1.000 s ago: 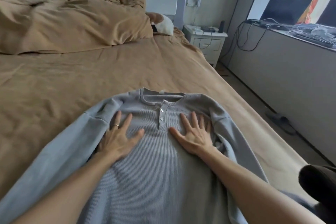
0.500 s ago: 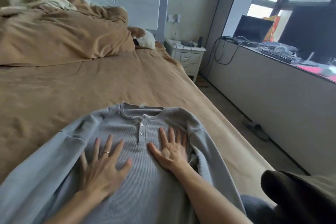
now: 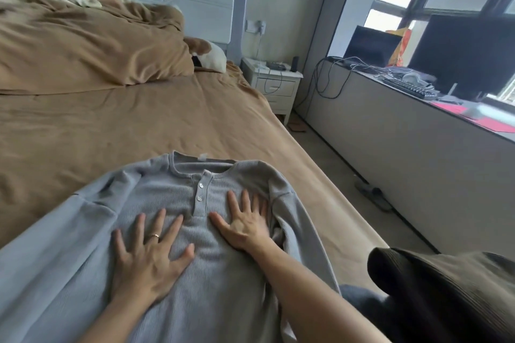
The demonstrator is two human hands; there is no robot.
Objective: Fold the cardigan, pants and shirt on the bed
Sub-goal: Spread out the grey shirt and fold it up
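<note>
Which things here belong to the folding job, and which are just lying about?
Job: grey ribbed long-sleeved shirt; left hand and right hand, both flat on it; tan-sheeted bed; dark ribbed garment at lower right, probably next.
Lying about: crumpled tan duvet; white bedside table; black slipper on the floor; black keyboard on the sill.

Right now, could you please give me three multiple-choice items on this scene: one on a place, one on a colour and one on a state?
1. Where does the shirt lie? A) on the floor B) on the bed C) on the desk
2. What colour is the shirt? A) grey B) red C) yellow
3. How do the left hand and right hand lie on the shirt? A) clenched in fists B) pinching the collar C) flat, fingers spread
Answers: 1 B, it is spread out on the bed; 2 A, its ribbed cloth is grey; 3 C, both press flat on it.
</note>
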